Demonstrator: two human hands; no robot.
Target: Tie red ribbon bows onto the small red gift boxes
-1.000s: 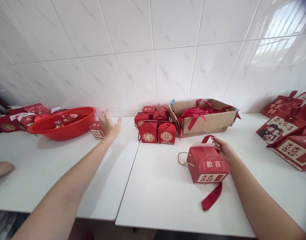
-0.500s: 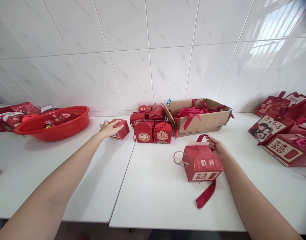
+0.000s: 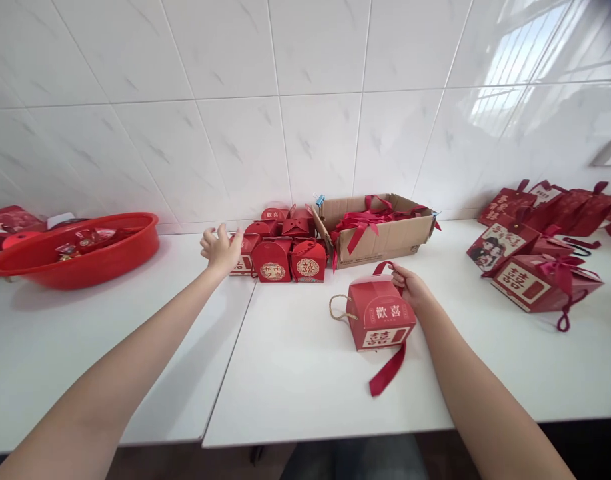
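A right hand (image 3: 408, 285) pinches one end of a dark red ribbon (image 3: 388, 370) between thumb and fingers, just behind the upper right edge of a red gift box (image 3: 382, 320) on a white bench (image 3: 305, 373). The ribbon's other end lies flat in front of the box; how the length between them runs is hidden. A twisted rope handle (image 3: 331, 308) loops out from the box's left side.

The box looks light, a stiff but thin paperboard shell that would likely dent or crease if squeezed. The lower side walls, near the base, seem the surest place to take hold, with the rope handle suited to lifting. The ribbon, soft and glossy, may slide between fingertips and is best pinched near its end.

To the left, the left hand (image 3: 222, 249) is spread wide, fingers raised and holding nothing, beside the leftmost carton (image 3: 245, 262) in a tight cluster of smaller red cartons; whether it touches that carton is impossible to tell. Just right of the cluster, a cardboard tray (image 3: 395, 250) holds a tangle of loose ribbons (image 3: 370, 220). At far left, a red basin (image 3: 110, 267) contains small wrapped packets (image 3: 88, 239). At far right, a bow-tied box (image 3: 520, 283) stands among other red boxes, before a tiled wall (image 3: 325, 147).
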